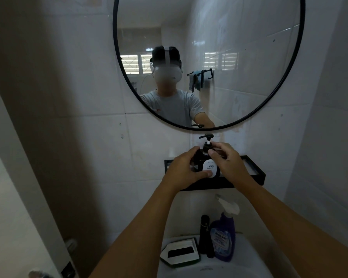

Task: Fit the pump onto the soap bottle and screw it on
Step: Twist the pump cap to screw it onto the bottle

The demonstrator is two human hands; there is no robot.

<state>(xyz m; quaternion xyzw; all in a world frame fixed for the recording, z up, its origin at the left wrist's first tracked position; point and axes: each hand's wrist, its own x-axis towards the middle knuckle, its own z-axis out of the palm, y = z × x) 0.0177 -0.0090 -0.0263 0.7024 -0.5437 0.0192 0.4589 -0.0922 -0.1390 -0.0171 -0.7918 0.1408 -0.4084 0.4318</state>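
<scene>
The left hand [186, 169] wraps the dark soap bottle [204, 163] from the left, fingers curled around its far side and the thumb pressed on the lower edge of the white "HAND SOAP" label [210, 167]. The right hand [226, 162] comes in from the right, its thumb and fingertips closed on the black collar at the bottle's neck, just under the pump [207, 137]. The pump sits upright on the bottle, its spout pointing left and its pale stem showing above the collar; whether the collar is fully threaded down cannot be told.

The bottle stands in a black wall shelf [255, 171], toward its left half, directly below the round black-framed mirror [269, 57]. Both forearms reach up from the near edge. Below the shelf, nearer, a white sink [247, 265] carries 3 things along its far rim: a dark-rimmed soap dish [181, 251] at left, a slim black bottle [205, 233] in the middle and a purple spray bottle [224, 235] just right of it.
</scene>
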